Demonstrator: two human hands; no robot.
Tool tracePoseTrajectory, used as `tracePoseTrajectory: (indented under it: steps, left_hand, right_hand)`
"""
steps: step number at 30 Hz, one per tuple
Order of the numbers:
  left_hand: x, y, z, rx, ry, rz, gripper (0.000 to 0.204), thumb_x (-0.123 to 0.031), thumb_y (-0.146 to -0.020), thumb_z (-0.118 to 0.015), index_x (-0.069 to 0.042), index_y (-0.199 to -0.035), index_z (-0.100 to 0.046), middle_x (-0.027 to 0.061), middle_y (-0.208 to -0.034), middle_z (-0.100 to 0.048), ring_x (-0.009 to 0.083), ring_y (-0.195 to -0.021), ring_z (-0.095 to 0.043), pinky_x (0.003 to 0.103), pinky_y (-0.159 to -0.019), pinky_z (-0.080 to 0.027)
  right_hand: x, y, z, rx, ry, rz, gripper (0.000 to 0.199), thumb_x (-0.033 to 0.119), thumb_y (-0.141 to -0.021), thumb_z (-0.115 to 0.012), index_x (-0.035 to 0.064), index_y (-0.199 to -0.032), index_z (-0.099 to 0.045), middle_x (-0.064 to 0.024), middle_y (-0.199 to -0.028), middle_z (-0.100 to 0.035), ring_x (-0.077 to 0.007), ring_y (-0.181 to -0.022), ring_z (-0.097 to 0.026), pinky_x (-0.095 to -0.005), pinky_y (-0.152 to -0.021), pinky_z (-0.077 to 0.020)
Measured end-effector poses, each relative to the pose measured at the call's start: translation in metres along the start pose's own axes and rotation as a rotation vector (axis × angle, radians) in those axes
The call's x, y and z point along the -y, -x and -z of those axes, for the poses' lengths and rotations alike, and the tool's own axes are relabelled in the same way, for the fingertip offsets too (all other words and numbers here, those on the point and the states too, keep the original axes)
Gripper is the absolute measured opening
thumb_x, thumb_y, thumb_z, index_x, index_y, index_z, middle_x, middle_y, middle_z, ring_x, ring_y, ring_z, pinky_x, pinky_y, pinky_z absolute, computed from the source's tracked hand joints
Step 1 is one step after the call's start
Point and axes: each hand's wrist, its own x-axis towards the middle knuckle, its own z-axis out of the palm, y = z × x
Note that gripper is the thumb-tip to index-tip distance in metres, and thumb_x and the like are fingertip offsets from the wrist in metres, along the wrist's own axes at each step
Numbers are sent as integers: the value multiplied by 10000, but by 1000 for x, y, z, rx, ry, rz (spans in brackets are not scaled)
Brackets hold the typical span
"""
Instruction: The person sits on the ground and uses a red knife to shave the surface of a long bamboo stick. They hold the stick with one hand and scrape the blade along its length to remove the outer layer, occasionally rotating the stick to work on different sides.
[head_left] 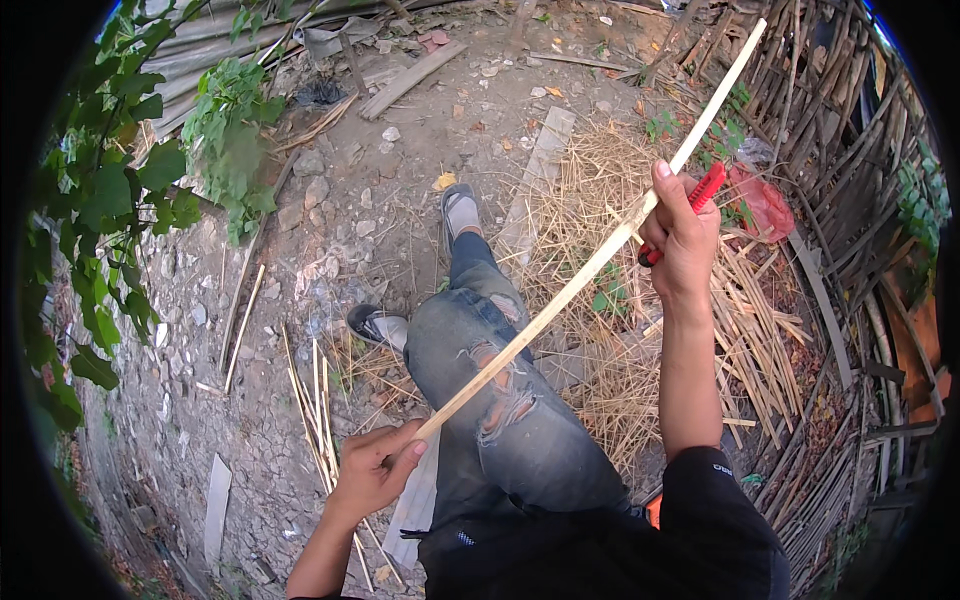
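A long pale bamboo strip runs slantwise across my legs, from lower left to upper right. My left hand is closed on its near, lower end, fingers curled round it. Farther up, my right hand is closed round a red utility knife, with the thumb lying against the strip. The knife's red body sticks out above the fist and its dark end below. Its blade cannot be made out, and whether it touches the strip is hidden by the fingers.
Thin shavings litter the ground in front and right, beside a pile of cut strips. More loose strips lie left of my legs. A stick fence stands at right; leafy branches hang at left. Stones dot the dirt.
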Motion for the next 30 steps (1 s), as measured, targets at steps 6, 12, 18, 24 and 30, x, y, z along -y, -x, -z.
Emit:
tracePoseTrajectory:
  steps: [6, 12, 18, 24, 30]
  left_hand:
    - [-7, -1, -7, -107, -22, -20, 267, -21, -888, -770, -15, -1155, -763, 50, -627, -556, 100, -522, -521, 251, -502, -401]
    - [-23, -16, -34, -260, -16, -39, 253, -23, -886, -778, -6, -1139, -768, 41, -628, -550, 94, -519, -502, 256, -495, -390]
    - [-44, -35, -40, -170, 32, 20, 287, -22, -929, -735, 20, -1212, -731, 39, -708, -610, 80, -605, -550, 250, -554, -420]
    - [-37, -36, -53, -95, 462, 167, 342, -37, -977, -680, 9, -1315, -678, 3, -796, -623, 46, -668, -513, 233, -592, -394]
    - [-40, -45, -62, -157, 524, 228, 329, -26, -998, -650, 4, -1325, -674, -26, -822, -615, 6, -659, -466, 198, -564, -364]
  right_hand:
    - [1, 21, -12, 109, -141, -71, 305, 289, -1023, -677, 5, -913, -688, 93, -522, -333, -36, -407, -289, -253, -401, -187]
    - [-8, 63, -38, 244, 76, -79, 210, 166, -956, -770, -22, -1042, -737, 123, -630, -505, 24, -574, -383, -182, -546, -287]
    - [-12, 91, -40, 514, 261, -125, 229, 139, -887, -833, 16, -1046, -724, 140, -607, -361, 15, -573, -334, -203, -531, -262]
    - [6, 98, -42, 634, 720, 69, 311, 289, -927, -789, 8, -900, -658, -18, -521, -459, -115, -460, -463, -314, -481, -370]
    - [2, 132, -36, 932, 1047, 82, 453, 481, -979, -627, 35, -943, -696, -206, -634, -664, -438, -575, -663, -517, -524, -523]
